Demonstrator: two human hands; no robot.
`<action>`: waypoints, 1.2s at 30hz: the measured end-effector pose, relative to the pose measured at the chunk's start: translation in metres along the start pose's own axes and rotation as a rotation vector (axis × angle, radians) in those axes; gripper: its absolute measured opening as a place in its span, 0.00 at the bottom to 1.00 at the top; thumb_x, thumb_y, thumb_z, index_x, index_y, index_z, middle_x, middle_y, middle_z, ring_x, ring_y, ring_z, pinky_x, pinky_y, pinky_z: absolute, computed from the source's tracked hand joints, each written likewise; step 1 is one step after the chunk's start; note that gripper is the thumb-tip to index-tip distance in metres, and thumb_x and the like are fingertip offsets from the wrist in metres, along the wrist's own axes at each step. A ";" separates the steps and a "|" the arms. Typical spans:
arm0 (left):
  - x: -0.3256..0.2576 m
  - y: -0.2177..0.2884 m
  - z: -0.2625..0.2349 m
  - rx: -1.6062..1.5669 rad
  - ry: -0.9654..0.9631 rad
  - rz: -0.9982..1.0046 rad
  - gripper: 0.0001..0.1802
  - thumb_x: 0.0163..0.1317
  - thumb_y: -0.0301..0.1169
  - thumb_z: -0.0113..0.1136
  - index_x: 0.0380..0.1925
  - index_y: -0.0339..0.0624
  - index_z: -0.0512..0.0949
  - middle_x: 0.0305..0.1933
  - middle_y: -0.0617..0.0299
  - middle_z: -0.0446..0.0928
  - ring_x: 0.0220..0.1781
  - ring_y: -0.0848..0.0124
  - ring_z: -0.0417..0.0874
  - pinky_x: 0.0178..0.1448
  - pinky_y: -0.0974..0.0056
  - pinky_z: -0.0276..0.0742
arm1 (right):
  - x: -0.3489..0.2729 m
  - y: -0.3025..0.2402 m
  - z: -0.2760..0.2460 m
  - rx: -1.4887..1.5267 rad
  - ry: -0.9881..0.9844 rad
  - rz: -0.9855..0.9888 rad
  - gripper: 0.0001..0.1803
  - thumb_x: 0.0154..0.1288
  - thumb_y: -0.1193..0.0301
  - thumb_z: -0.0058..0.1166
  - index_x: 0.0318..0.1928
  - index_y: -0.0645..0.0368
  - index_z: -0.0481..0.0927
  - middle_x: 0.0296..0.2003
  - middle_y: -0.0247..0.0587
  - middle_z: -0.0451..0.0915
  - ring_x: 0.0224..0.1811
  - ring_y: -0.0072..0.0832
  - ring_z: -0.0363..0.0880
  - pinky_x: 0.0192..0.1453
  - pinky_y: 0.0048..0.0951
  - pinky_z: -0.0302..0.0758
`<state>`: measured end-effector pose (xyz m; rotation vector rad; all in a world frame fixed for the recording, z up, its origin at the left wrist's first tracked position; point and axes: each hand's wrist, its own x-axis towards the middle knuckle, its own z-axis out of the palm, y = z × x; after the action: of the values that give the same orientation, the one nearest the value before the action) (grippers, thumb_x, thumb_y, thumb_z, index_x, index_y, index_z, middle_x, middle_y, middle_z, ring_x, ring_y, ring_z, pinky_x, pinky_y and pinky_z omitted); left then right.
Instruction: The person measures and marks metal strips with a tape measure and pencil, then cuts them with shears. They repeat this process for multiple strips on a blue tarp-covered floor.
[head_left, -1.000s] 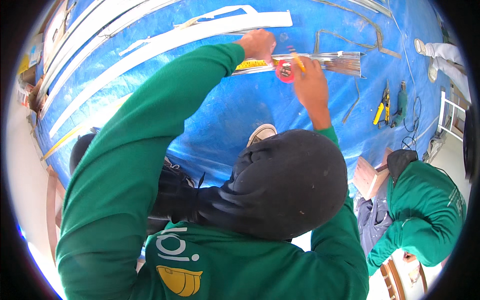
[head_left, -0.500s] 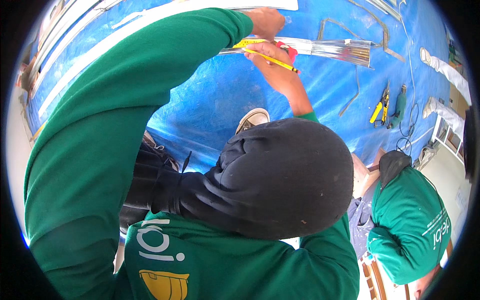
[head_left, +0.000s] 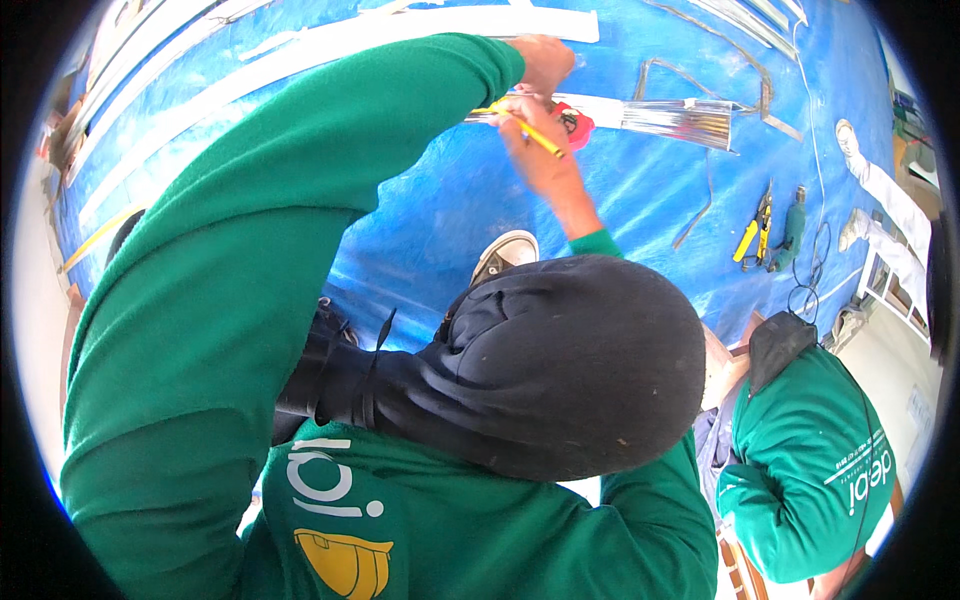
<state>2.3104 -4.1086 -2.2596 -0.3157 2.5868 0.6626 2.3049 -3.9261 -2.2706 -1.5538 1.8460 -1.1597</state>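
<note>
My left hand [head_left: 545,65] is closed above a bundle of shiny metal profiles [head_left: 680,118]; its fingertips are hidden, so what it grips is unclear. Just below, my right hand [head_left: 540,150] is pinched round a yellow pencil [head_left: 542,138], which slants down to the right. A red tape measure [head_left: 575,125] sits against the profiles beside my right hand; I cannot tell which hand steadies it. Only a short bit of yellow shows between the hands. My dark-trousered knee [head_left: 580,370] rises between my arms and hides part of my right sleeve.
Blue sheeting [head_left: 420,200] covers the floor. A long white strip [head_left: 400,40] lies beyond my left arm. On the right are yellow-handled snips [head_left: 755,235], a green corded power tool [head_left: 793,230] and a bent metal strip [head_left: 770,90]. A co-worker [head_left: 810,450] bends at lower right; another person's legs [head_left: 890,190] are farther off.
My view has shifted, so the profiles and hands appear lower. The pencil has turned steeper, and less of the yellow tape blade shows. The red tape measure is more exposed beside my right hand.
</note>
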 end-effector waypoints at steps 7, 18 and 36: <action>0.010 0.005 -0.003 0.086 -0.096 -0.025 0.25 0.48 0.49 0.88 0.37 0.42 0.93 0.34 0.53 0.91 0.45 0.53 0.94 0.48 0.47 0.89 | -0.013 0.005 0.017 0.244 0.058 0.287 0.09 0.72 0.72 0.64 0.47 0.63 0.82 0.41 0.56 0.88 0.45 0.44 0.90 0.50 0.43 0.84; -0.002 -0.006 0.011 -0.059 0.116 0.052 0.20 0.46 0.35 0.81 0.40 0.38 0.92 0.42 0.42 0.91 0.48 0.44 0.93 0.53 0.43 0.89 | -0.010 0.000 0.014 0.156 0.162 0.226 0.08 0.70 0.75 0.63 0.46 0.63 0.81 0.40 0.54 0.88 0.42 0.45 0.90 0.48 0.42 0.84; -0.014 -0.018 0.017 -0.177 0.180 0.088 0.21 0.47 0.43 0.83 0.38 0.42 0.91 0.38 0.49 0.91 0.45 0.48 0.93 0.51 0.45 0.87 | -0.012 0.009 0.014 0.147 0.128 0.240 0.05 0.67 0.77 0.67 0.41 0.64 0.86 0.41 0.48 0.88 0.45 0.39 0.88 0.54 0.37 0.83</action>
<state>2.3346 -4.1139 -2.2728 -0.3325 2.7298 0.9372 2.3140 -3.9187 -2.2876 -1.1657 1.9194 -1.2734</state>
